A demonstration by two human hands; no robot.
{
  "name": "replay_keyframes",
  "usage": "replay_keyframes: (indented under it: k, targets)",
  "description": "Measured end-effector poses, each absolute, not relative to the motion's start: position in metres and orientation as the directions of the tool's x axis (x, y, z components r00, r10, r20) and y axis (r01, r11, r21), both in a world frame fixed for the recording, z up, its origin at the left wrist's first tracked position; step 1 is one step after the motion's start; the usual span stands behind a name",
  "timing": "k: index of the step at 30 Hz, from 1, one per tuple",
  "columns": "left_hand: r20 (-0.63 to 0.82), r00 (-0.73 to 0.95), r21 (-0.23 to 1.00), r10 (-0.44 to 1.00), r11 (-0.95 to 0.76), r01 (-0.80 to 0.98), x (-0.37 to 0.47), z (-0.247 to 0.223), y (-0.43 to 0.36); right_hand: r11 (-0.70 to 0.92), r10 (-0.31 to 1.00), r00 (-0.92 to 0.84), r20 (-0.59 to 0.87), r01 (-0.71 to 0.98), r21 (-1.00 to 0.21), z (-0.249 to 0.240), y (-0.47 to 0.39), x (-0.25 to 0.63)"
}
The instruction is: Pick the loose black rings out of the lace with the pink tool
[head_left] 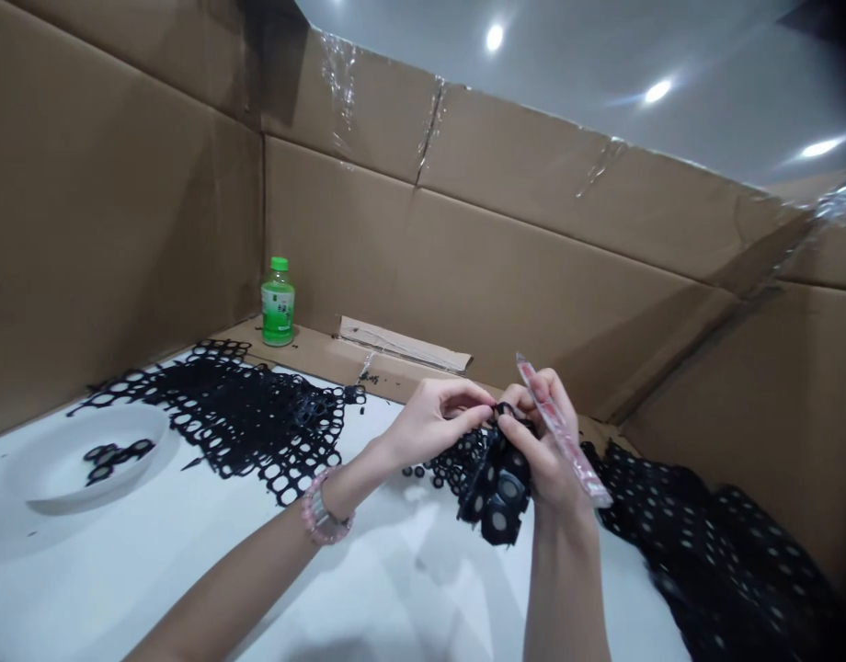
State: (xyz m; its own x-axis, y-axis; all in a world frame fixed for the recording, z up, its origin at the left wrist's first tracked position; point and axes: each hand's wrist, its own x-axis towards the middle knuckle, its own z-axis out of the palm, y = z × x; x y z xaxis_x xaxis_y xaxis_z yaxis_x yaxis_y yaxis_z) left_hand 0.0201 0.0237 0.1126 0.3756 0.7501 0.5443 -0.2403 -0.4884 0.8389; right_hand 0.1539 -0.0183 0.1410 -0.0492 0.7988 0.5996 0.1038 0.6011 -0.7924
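My left hand (pixel 440 414) pinches the upper edge of a black sheet (pixel 498 492) patterned with pale round discs. My right hand (pixel 551 441) grips the same sheet from the other side, so the fingertips of both hands nearly meet. A slim, pointed tool (pixel 565 437), reddish and partly see-through, is also held in the right hand, slanting across the fingers. The sheet hangs in folds below my hands, above the white tabletop (pixel 409 598). A few small black rings (pixel 423 472) lie near the left wrist. What exactly the fingertips pinch is partly hidden.
Black netting with round holes (pixel 257 414) spreads over the left of the table. Beside it, a white bowl (pixel 161 441) contains several black pieces. A green bottle (pixel 278 308) stands in the back corner. More dotted black sheet (pixel 713 533) lies at right. Cardboard walls (pixel 498 276) enclose the table.
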Motion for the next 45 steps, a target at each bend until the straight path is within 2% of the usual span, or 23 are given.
replay_keyframes:
  k: [3, 7, 10, 13, 16, 19, 23, 26, 28, 32, 36, 41, 43, 45]
  targets:
    - [0.514, 0.408, 0.857, 0.755, -0.471, -0.209, 0.023, 0.11, 0.028, 0.585, 0.811, -0.04, 0.583, 0.064, -0.809, 0.142, -0.019, 0.157]
    - [0.393, 0.471, 0.916, 0.79, -0.293, -0.274, 0.027, 0.098, 0.052, 0.567, 0.822, -0.017, 0.569, 0.117, -0.815, 0.143, -0.017, 0.161]
    - [0.315, 0.391, 0.949, 0.865, -0.293, -0.118, 0.023, 0.082, 0.081, 0.575, 0.814, -0.016, 0.581, 0.167, -0.801, 0.147, -0.026, 0.169]
    - [0.304, 0.296, 0.949, 0.905, -0.316, -0.008, 0.016, 0.063, 0.105, 0.566, 0.819, -0.017, 0.573, 0.184, -0.804, 0.151, -0.039, 0.181]
    - [0.32, 0.337, 0.928, 0.885, -0.365, 0.078, 0.018, 0.043, 0.111, 0.508, 0.86, -0.173, 0.48, 0.206, -0.836, 0.151, -0.042, 0.186]
    - [0.32, 0.447, 0.903, 0.836, -0.412, 0.125, 0.03, 0.032, 0.101, 0.477, 0.852, -0.352, 0.388, 0.214, -0.852, 0.147, -0.032, 0.18]
    - [0.326, 0.573, 0.891, 0.752, -0.447, 0.078, 0.036, 0.046, 0.086, 0.476, 0.84, -0.405, 0.359, 0.237, -0.847, 0.142, -0.019, 0.173]
    - [0.327, 0.723, 0.92, 0.608, -0.379, -0.098, 0.025, 0.072, 0.074, 0.504, 0.841, -0.334, 0.426, 0.198, -0.841, 0.139, -0.014, 0.176]
    - [0.349, 0.762, 0.922, 0.545, -0.346, -0.175, 0.016, 0.088, 0.064, 0.518, 0.846, -0.261, 0.466, 0.192, -0.833, 0.139, -0.013, 0.179]
    - [0.419, 0.69, 0.89, 0.591, -0.418, -0.182, 0.004, 0.11, 0.043, 0.497, 0.862, -0.257, 0.437, 0.262, -0.827, 0.14, -0.014, 0.183]
    - [0.446, 0.694, 0.837, 0.566, -0.538, -0.1, 0.001, 0.117, 0.032, 0.481, 0.856, -0.324, 0.402, 0.218, -0.849, 0.138, -0.014, 0.18]
    - [0.63, 0.394, 0.72, 0.67, -0.694, 0.03, 0.007, 0.118, 0.023, 0.521, 0.847, -0.234, 0.477, 0.196, -0.831, 0.135, -0.011, 0.172]
    - [0.647, 0.365, 0.718, 0.67, -0.696, 0.003, 0.009, 0.119, 0.019, 0.557, 0.827, -0.217, 0.519, 0.186, -0.81, 0.136, -0.012, 0.168]
    - [0.614, 0.41, 0.758, 0.674, -0.648, -0.07, 0.01, 0.12, 0.019, 0.569, 0.819, -0.217, 0.531, 0.198, -0.798, 0.138, -0.014, 0.163]
